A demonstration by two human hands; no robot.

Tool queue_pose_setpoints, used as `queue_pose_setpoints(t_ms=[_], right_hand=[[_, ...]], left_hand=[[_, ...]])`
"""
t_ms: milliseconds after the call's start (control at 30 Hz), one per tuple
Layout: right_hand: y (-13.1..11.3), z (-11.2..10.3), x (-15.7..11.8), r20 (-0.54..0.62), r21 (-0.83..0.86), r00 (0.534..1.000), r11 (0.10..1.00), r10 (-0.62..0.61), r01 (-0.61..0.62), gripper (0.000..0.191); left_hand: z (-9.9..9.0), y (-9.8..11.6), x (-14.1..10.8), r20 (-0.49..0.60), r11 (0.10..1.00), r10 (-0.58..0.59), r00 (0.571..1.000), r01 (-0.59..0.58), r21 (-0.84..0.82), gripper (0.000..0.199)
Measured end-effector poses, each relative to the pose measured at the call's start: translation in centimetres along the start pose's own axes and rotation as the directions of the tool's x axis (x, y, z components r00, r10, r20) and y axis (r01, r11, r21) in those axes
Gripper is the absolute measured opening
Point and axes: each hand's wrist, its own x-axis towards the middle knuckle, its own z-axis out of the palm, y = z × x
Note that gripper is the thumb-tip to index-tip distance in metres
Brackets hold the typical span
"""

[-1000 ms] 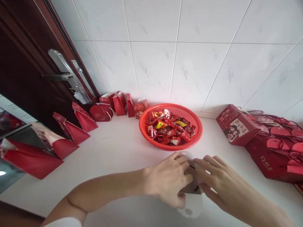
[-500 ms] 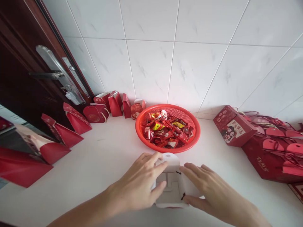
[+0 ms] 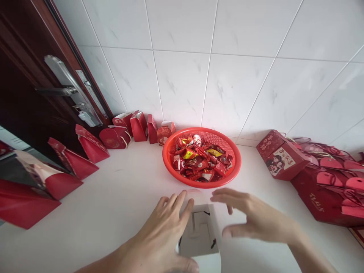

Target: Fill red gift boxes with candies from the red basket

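A small open-topped gift box (image 3: 209,262) stands on the white counter, its white inside facing up, with dark cord ends at its slots. Along the left side of this box lies my left hand (image 3: 159,237), fingers spread and thumb near the front edge; it seems to touch the box rather than grip it. My right hand (image 3: 253,218) hovers just right of the box, slightly blurred, fingers apart and nothing in them. Beyond both hands sits a red plastic basket (image 3: 237,167) holding many wrapped candies (image 3: 200,165).
Several folded red gift boxes (image 3: 92,146) stand along the left and back of the counter (image 3: 122,197). At the right, a printed red box (image 3: 281,157) leans beside a large red bag (image 3: 313,197) with cords. A dark door (image 3: 25,64) with a handle is at the left.
My right hand has let go of the box's right side and lifted away, opening. My left hand has shifted slightly nearer and left, and the box has come closer to me.
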Motion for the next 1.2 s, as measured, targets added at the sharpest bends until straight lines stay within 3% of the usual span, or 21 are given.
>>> queue_pose_setpoints(t_ms=[100,167,200,267,333,367,500,633,767,900,1100,1200], right_hand=[[2.4,-3.3,1.8,-0.218,0.003,0.975,0.999,0.047,-0.047,0.04],[4.1,-5.5,3.5,-0.348,-0.091,0.925,0.976,0.155,-0.197,0.026],[4.8,-6.4,4.5,-0.357,-0.16,0.909,0.945,0.214,-0.285,0.022],[5.9,-7.6,6.4,-0.244,-0.331,0.894,0.835,0.375,-0.441,0.025],[6.4,-8.0,8.2,-0.044,-0.472,0.836,0.726,0.547,-0.5,0.029],[6.6,-7.9,9.0,-0.001,-0.499,0.811,0.702,0.585,-0.508,0.027],[6.9,-6.5,11.3,0.007,-0.538,0.786,0.665,0.619,-0.518,0.027],[7.6,-5.6,12.4,0.004,-0.533,0.828,0.701,0.561,-0.473,0.03],[8.8,-6.3,12.3,-0.006,-0.406,0.874,0.798,0.486,-0.446,0.029],[9.9,-6.8,11.4,-0.086,-0.173,0.892,0.875,0.443,-0.452,0.024],[11.3,-5.2,11.7,-0.227,0.224,0.869,0.892,0.439,-0.392,0.014],[11.7,-4.4,12.3,-0.327,0.394,0.82,0.856,0.47,-0.334,0.011]], left_hand=[[0.4,0.9,0.7,-0.036,1.0,-0.02,0.999,0.02,0.0,0.102],[0.7,1.2,1.1,-0.083,1.0,-0.008,0.997,0.008,0.0,0.096],[0.8,1.3,1.2,-0.103,1.0,0.008,0.995,-0.008,0.0,0.091],[0.7,1.5,1.1,-0.133,0.999,0.053,0.99,-0.053,-0.001,0.077],[0.1,1.7,0.8,-0.151,0.992,0.127,0.98,-0.128,0.003,0.059],[-0.3,1.8,0.6,-0.163,0.985,0.171,0.972,-0.172,0.005,0.052],[-2.8,1.6,1.0,-0.292,0.949,0.304,0.907,-0.317,0.003,0.038],[-5.7,0.2,4.2,-0.397,0.915,0.334,0.855,-0.395,-0.08,0.036],[-7.5,-1.7,9.1,-0.351,0.888,0.321,0.879,-0.409,-0.211,0.031],[-7.6,-2.6,13.6,-0.267,0.884,0.374,0.888,-0.428,-0.189,0.027],[-6.1,-2.0,17.5,-0.181,0.861,0.489,0.853,-0.506,-0.059,0.03],[-5.7,-1.7,17.7,-0.139,0.891,0.448,0.883,-0.454,-0.015,0.036]])
